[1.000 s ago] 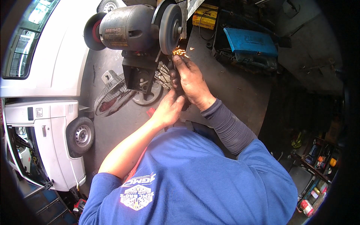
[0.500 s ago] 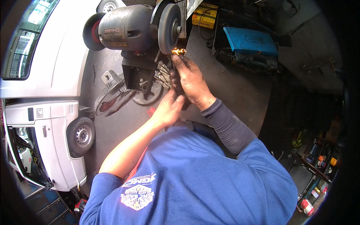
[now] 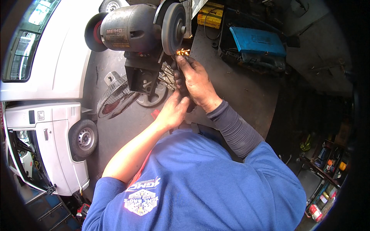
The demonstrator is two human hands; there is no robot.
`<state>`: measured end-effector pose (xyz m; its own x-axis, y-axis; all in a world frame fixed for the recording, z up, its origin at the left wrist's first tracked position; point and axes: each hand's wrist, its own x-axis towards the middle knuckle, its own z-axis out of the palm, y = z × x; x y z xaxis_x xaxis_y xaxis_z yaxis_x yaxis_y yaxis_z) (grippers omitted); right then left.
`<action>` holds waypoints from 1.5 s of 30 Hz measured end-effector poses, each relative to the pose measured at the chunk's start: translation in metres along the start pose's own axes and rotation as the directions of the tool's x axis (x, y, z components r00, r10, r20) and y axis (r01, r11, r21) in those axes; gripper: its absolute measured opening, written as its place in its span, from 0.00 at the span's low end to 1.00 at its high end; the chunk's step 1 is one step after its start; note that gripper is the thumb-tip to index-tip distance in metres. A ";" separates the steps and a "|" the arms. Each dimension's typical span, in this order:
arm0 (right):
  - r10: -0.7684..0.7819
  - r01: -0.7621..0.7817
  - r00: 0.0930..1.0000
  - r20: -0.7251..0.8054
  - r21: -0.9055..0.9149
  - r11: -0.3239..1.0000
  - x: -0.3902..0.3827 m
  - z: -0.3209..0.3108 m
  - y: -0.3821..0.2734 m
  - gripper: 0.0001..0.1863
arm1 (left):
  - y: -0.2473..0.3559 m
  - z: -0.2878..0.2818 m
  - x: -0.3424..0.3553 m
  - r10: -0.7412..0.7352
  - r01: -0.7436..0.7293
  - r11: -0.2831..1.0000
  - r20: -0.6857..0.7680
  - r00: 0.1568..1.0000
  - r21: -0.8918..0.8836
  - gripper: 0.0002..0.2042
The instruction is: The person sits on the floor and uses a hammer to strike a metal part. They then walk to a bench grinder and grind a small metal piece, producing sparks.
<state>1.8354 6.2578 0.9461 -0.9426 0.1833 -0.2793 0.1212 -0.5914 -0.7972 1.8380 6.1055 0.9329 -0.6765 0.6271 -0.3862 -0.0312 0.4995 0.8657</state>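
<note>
The right hand (image 3: 198, 86) is closed, thumb extended upward over bent fingers, at the lower edge of the grinding wheel (image 3: 172, 30). The left hand (image 3: 174, 109) is bent close beneath it, farther below the wheel; what it grips cannot be told. The workpiece is hidden by the fingers; sparks (image 3: 183, 51) suggest that its end meets the wheel's lower right edge, pinched by the right hand. The paired hands probably steady the part against the wheel's pull. A dark sleeve (image 3: 235, 129) covers the right forearm, possibly as shielding.

Left of the wheel, the grinder motor (image 3: 133, 29) carries a printed plate (image 3: 116, 36). Below the wheel, the blue shirt (image 3: 219, 184) bears white lettering and an emblem (image 3: 142, 202). Right of the wheel are a yellow box (image 3: 210, 17) and a blue case (image 3: 256, 40); below and left, a fan (image 3: 115, 100)
</note>
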 end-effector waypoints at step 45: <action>-0.022 0.022 1.000 -0.003 0.007 1.000 0.004 -0.008 -0.002 0.17 | -0.013 -0.002 0.006 0.027 -0.027 0.999 0.016 0.999 -0.041 0.25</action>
<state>1.8339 6.2657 0.9424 -0.9440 0.1992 -0.2631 0.0979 -0.5925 -0.7996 1.8327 6.1010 0.9200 -0.6650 0.6502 -0.3674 -0.0436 0.4574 0.8882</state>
